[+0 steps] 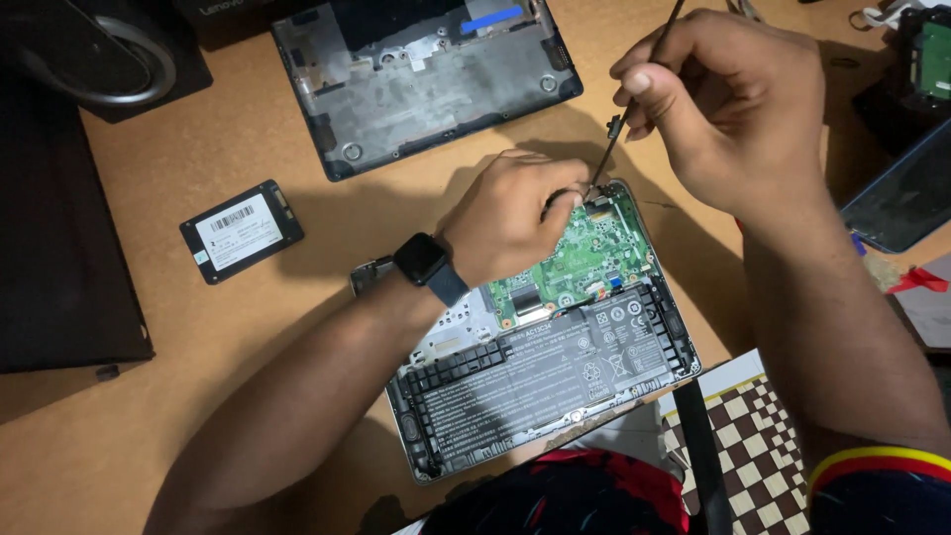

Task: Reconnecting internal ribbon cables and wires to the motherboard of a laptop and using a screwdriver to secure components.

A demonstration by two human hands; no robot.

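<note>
I can't see the screwdriver (634, 99) tip clearly; it vanishes behind my left hand (510, 218), whose fingers press on the far edge of the opened laptop (545, 367). The handle is cut off at the top. Everything sits on a tan wooden table (198, 327). My right hand (723, 99) pinches the screwdriver, its shaft slanting from far-right down to near-left.

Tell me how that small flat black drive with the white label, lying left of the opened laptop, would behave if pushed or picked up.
The drive looks like a thin, rigid slab, so it would probably stay stiff. It lies flat on the wooden table, so it should slide rather than roll or tip. Its low edges may be awkward to pinch. It seems light for its size.
</note>
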